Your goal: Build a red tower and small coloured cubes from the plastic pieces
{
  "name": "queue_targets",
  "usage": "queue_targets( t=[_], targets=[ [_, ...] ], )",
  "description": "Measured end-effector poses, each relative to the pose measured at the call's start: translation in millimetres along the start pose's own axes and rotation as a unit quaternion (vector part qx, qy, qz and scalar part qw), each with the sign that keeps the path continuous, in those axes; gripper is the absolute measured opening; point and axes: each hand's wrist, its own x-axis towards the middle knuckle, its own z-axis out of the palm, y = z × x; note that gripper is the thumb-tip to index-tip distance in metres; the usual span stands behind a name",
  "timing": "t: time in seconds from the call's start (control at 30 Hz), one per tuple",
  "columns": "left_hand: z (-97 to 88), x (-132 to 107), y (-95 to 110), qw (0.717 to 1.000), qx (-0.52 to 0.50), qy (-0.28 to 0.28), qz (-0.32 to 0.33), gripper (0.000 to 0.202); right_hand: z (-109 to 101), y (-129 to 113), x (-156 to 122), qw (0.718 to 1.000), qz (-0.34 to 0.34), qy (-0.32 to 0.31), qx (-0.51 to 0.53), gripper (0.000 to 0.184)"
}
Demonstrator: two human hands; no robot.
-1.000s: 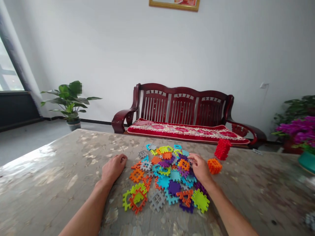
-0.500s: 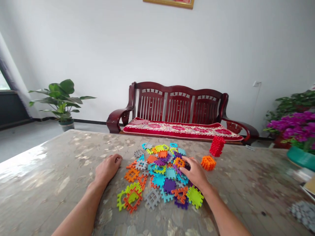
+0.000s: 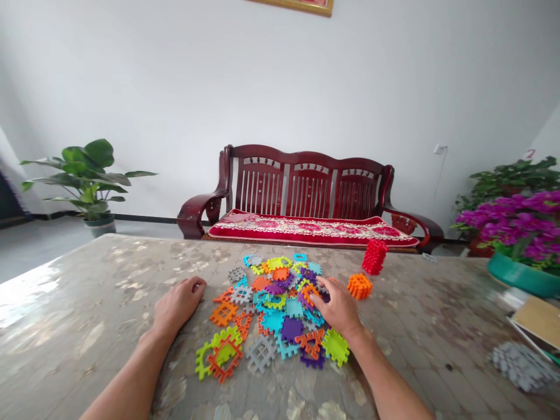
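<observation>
A loose heap of coloured plastic interlocking tiles (image 3: 290,329) lies on the table. My right hand (image 3: 339,304) is at the heap's right side, with thumb and fingers closed on the edge of an orange window tile (image 3: 310,292), which is tilted up. My left hand (image 3: 177,304) rests on the table to the left of the heap, fingers curled in and holding nothing visible. Nearest to it are a grey grid tile (image 3: 237,274) and an orange window tile (image 3: 223,314). A lime tile (image 3: 336,347) lies below my right wrist.
Beyond my right hand stand an orange tile stack (image 3: 360,286) and a taller red stack (image 3: 375,256). Grey tiles (image 3: 522,366) are piled at the right, near a teal flower pot (image 3: 525,274). A wooden bench (image 3: 306,175) stands behind the table (image 3: 109,291).
The orange window tile under my right fingers has gone from lying flatter to tilted up. The whole view has shifted slightly, so everything appears further left. My left hand stays resting.
</observation>
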Motion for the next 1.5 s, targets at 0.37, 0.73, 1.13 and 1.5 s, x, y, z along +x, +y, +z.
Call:
queue_targets(
  t=[0.37,0.73,1.13,1.5],
  targets=[
    [-0.6,0,1,1.000,0.003,-0.007,-0.002,0.039,8,-5,-3,0.999,-0.005,-0.041,-0.005,0.053],
    [2.5,3,-3,1.000,0.007,-0.006,0.003,0.038,-17,31,11,0.983,0.022,0.174,-0.050,0.048],
    [3.0,4,-4,1.000,0.008,-0.006,0.003,0.039,-39,88,2,0.949,0.163,0.163,-0.215,0.045],
    [7.4,7,-8,1.000,-0.003,-0.002,0.009,0.038,-37,80,2,0.950,0.208,0.121,-0.199,0.060]
  ],
)
